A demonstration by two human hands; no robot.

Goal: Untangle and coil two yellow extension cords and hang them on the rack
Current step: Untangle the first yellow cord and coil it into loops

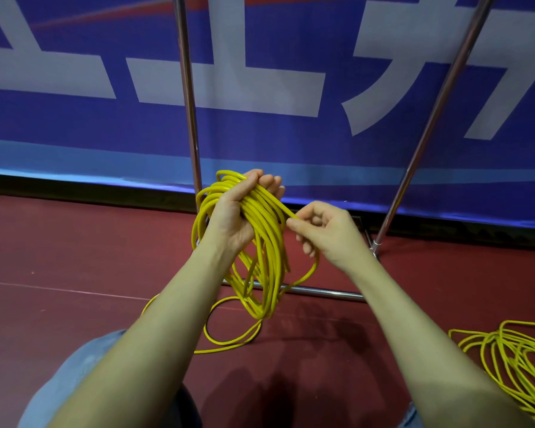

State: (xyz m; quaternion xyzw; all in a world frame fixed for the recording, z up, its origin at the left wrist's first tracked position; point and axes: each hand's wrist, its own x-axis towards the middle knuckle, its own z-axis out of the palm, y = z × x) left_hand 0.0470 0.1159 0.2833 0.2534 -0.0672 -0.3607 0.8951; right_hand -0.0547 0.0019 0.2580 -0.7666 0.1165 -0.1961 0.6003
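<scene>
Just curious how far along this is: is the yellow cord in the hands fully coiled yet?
Not fully. The left hand grips a bundle of loops, but a loose length lies on the floor.

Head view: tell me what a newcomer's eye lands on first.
First, the bright yellow coil at centre, gripped by the left hand while the right hand pinches a strand beside it. Next, the blue banner with big pale characters filling the background, crossed by the rack's metal poles. A second cord lies loose on the red floor at lower right.

Left hand (238,211) curled, palm up; right hand (325,233) pinching beside it.
</scene>
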